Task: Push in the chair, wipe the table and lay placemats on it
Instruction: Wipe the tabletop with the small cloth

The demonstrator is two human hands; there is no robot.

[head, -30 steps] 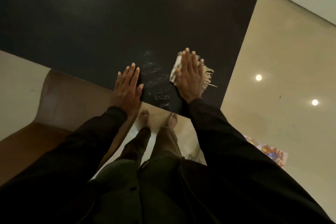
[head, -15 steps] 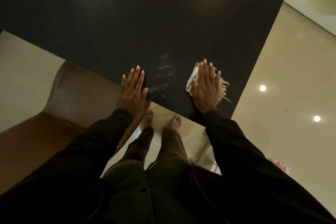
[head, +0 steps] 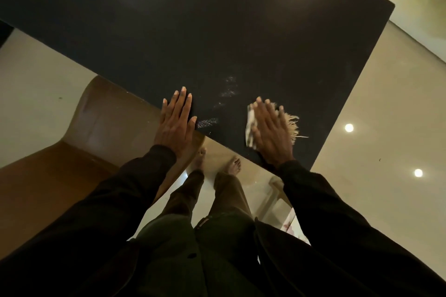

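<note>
Rightward, away from the left hand (head: 175,123), the cloth (head: 251,128) has been slid under the right hand (head: 270,130). Fingers are kept straight and flat on both: right pressing the cloth to wipe, left probably bracing at the surface (head: 217,31) edge. The cloth is pale, folded and fringed, at lower centre-right beside damp streaks (head: 226,91).

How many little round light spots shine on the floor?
2 light spots, both on the floor right of the table: one close to the table's edge, the other farther right and lower in the picture. Others may lie out of view.
</note>
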